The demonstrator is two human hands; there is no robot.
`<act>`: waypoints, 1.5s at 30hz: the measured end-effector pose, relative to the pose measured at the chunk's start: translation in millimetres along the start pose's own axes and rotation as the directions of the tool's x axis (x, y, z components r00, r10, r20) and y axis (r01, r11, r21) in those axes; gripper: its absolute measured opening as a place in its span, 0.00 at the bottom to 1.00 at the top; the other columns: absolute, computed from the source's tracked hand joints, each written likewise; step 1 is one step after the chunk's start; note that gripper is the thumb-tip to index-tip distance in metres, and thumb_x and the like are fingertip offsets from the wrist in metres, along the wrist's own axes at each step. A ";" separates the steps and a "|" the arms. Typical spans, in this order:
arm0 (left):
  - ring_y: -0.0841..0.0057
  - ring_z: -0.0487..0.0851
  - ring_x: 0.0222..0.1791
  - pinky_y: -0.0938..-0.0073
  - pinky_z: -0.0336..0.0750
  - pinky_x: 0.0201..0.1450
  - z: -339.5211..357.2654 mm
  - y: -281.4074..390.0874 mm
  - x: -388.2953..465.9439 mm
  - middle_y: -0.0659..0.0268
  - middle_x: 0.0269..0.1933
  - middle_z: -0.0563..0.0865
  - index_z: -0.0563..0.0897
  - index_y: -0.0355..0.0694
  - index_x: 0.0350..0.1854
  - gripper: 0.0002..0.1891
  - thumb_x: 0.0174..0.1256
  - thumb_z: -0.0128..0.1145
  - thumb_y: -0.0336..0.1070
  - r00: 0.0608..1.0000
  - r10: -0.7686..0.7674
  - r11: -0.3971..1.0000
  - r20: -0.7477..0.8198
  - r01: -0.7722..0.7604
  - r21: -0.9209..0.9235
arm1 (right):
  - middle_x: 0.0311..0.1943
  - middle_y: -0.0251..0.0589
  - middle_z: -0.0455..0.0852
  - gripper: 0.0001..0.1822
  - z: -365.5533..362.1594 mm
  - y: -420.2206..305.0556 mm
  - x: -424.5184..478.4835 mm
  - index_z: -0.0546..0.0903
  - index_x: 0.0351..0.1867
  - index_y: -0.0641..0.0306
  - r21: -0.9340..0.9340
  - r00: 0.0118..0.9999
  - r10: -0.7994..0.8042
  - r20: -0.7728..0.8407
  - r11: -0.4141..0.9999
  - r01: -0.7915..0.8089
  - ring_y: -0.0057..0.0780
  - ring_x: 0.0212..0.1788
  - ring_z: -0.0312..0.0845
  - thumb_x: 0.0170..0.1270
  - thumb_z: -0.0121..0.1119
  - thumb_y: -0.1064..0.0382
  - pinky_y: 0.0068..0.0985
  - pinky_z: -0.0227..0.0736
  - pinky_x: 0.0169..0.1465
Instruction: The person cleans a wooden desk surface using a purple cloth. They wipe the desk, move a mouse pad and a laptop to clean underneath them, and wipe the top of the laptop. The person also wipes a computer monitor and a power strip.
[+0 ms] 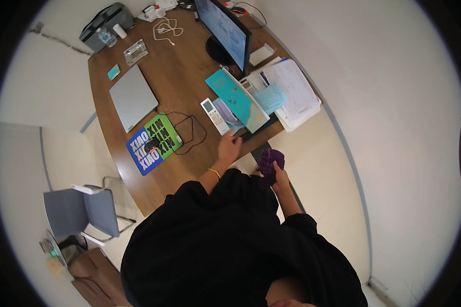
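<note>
My right hand grips a crumpled dark purple cloth beyond the desk's near edge. A yellow band circles the wrist of my left hand, which is over the wooden desk's edge just below a white remote control; its fingers are partly bent and nothing shows in them. Beside the remote lies a turquoise box, with a greyish-purple item partly under it. A light blue cloth or tissue rests against the box's right side, over a stack of papers.
On the wooden desk are a closed silver laptop, a blue-green mouse pad with a black mouse, a monitor, a glass ashtray and a water bottle. A grey chair stands left.
</note>
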State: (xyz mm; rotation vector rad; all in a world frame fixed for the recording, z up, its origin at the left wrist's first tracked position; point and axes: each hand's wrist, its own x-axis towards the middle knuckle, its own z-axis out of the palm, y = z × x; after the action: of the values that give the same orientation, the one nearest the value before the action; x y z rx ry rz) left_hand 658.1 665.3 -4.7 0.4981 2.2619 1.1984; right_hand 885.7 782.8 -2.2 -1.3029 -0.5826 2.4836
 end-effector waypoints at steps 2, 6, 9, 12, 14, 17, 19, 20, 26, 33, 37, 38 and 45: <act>0.51 0.81 0.64 0.56 0.79 0.63 -8.5 -28.7 36.8 0.45 0.66 0.79 0.71 0.32 0.71 0.38 0.65 0.69 0.50 0.955 -0.173 0.964 -0.241 0.214 0.158 | 0.48 0.44 0.91 0.17 -0.6 -27.8 5.4 0.82 0.57 0.68 -0.137 0.999 0.022 0.037 0.990 -0.017 0.36 0.47 0.90 0.79 0.60 0.57 0.35 0.86 0.52; 0.45 0.81 0.61 0.52 0.80 0.62 -7.0 -53.9 79.3 0.44 0.65 0.73 0.69 0.31 0.65 0.41 0.59 0.74 0.53 0.790 -0.498 0.816 -0.358 0.566 0.116 | 0.46 0.43 0.92 0.16 11.8 -78.3 7.5 0.83 0.56 0.68 -0.321 0.998 0.058 0.039 0.946 -0.043 0.33 0.45 0.91 0.79 0.61 0.57 0.33 0.86 0.50; 0.46 0.79 0.62 0.53 0.81 0.61 7.3 -35.7 86.8 0.46 0.63 0.73 0.69 0.31 0.62 0.39 0.59 0.74 0.53 0.789 -0.498 0.803 -0.359 0.576 0.153 | 0.47 0.45 0.92 0.17 3.2 -106.1 14.3 0.82 0.57 0.70 -0.388 0.997 0.036 0.075 0.922 -0.004 0.34 0.45 0.91 0.80 0.60 0.57 0.33 0.86 0.49; 0.46 0.79 0.63 0.54 0.81 0.61 10.3 -28.4 90.0 0.47 0.60 0.73 0.69 0.32 0.62 0.38 0.59 0.73 0.52 0.777 -0.512 0.759 -0.367 0.609 0.230 | 0.48 0.47 0.92 0.18 7.4 -121.4 14.9 0.82 0.58 0.72 -0.430 0.993 0.047 0.107 0.903 0.003 0.36 0.45 0.91 0.80 0.58 0.57 0.34 0.87 0.49; 0.44 0.78 0.63 0.53 0.81 0.61 2.7 -30.2 83.4 0.48 0.60 0.73 0.69 0.32 0.61 0.37 0.57 0.74 0.49 0.789 -0.494 0.759 -0.366 0.596 0.261 | 0.48 0.47 0.92 0.18 4.3 -115.4 19.5 0.82 0.58 0.72 -0.449 0.996 0.054 0.070 0.893 -0.017 0.36 0.45 0.91 0.80 0.58 0.57 0.34 0.87 0.49; 0.43 0.78 0.62 0.52 0.81 0.60 -11.8 -45.6 63.6 0.47 0.61 0.73 0.69 0.31 0.61 0.37 0.54 0.74 0.45 0.831 -0.382 0.832 -0.404 0.499 0.240 | 0.47 0.46 0.92 0.18 13.1 -108.7 15.1 0.82 0.58 0.72 -0.438 0.995 0.043 0.090 0.899 0.001 0.35 0.44 0.91 0.80 0.59 0.58 0.32 0.86 0.48; 0.42 0.80 0.60 0.51 0.81 0.60 -27.2 -58.2 39.4 0.45 0.61 0.76 0.69 0.31 0.62 0.37 0.53 0.74 0.43 0.858 -0.311 0.890 -0.408 0.414 0.191 | 0.47 0.45 0.92 0.18 26.4 -96.1 6.7 0.82 0.58 0.71 -0.454 0.993 0.033 0.112 0.891 0.022 0.33 0.44 0.91 0.79 0.60 0.58 0.30 0.86 0.48; 0.42 0.81 0.59 0.51 0.81 0.59 -34.1 -60.9 26.1 0.44 0.60 0.78 0.70 0.32 0.62 0.37 0.53 0.74 0.42 0.874 -0.290 0.917 -0.391 0.370 0.148 | 0.47 0.45 0.92 0.18 33.2 -91.2 4.2 0.83 0.58 0.71 -0.484 0.993 0.023 0.118 0.874 0.037 0.32 0.45 0.91 0.78 0.61 0.58 0.30 0.85 0.48; 0.48 0.89 0.52 0.54 0.83 0.55 -62.1 -23.2 -50.4 0.44 0.49 0.88 0.73 0.35 0.62 0.35 0.53 0.75 0.41 0.972 -0.130 0.987 -0.194 0.145 0.066 | 0.45 0.44 0.88 0.18 97.2 -37.0 18.7 0.83 0.56 0.64 -0.783 0.838 -0.160 0.522 0.300 0.545 0.42 0.45 0.88 0.68 0.68 0.60 0.35 0.82 0.48; 0.55 0.90 0.52 0.59 0.84 0.55 -84.9 4.7 -107.1 0.49 0.51 0.89 0.78 0.36 0.63 0.34 0.52 0.76 0.40 0.991 0.036 0.997 -0.127 -0.045 -0.066 | 0.50 0.48 0.81 0.25 176.7 -4.9 32.5 0.81 0.59 0.57 -0.471 0.501 -0.100 0.859 -0.536 0.700 0.52 0.47 0.85 0.58 0.66 0.66 0.44 0.83 0.45; 0.53 0.89 0.54 0.59 0.83 0.56 -103.9 8.0 -110.0 0.48 0.52 0.89 0.76 0.36 0.65 0.35 0.53 0.75 0.38 0.994 0.066 0.995 -0.085 -0.072 -0.073 | 0.47 0.50 0.82 0.24 141.0 -51.5 118.5 0.81 0.59 0.58 -0.783 0.696 -0.408 0.590 -0.498 0.372 0.55 0.46 0.85 0.59 0.66 0.66 0.46 0.84 0.45; 0.54 0.89 0.54 0.59 0.83 0.56 -106.7 0.1 -108.7 0.49 0.53 0.89 0.76 0.36 0.65 0.36 0.53 0.75 0.39 0.990 0.089 0.992 -0.109 -0.098 -0.082 | 0.48 0.50 0.83 0.23 148.2 -45.9 114.3 0.81 0.59 0.58 -0.717 0.605 -0.403 0.686 -0.514 0.471 0.55 0.46 0.85 0.59 0.66 0.65 0.46 0.83 0.46; 0.54 0.90 0.51 0.60 0.84 0.55 -125.4 1.9 -79.8 0.48 0.50 0.90 0.76 0.36 0.65 0.36 0.52 0.76 0.37 0.991 0.103 0.986 -0.086 -0.113 -0.119 | 0.53 0.48 0.83 0.25 205.7 29.0 -8.9 0.82 0.60 0.56 -0.629 0.613 -0.146 0.776 -0.240 0.739 0.53 0.52 0.83 0.59 0.65 0.63 0.45 0.81 0.54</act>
State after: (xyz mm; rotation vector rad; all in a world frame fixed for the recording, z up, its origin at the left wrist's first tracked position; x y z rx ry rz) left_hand 645.7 542.2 77.8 0.5401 2.2331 1.4269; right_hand 718.5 708.0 96.0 -0.2816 -2.7594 1.2191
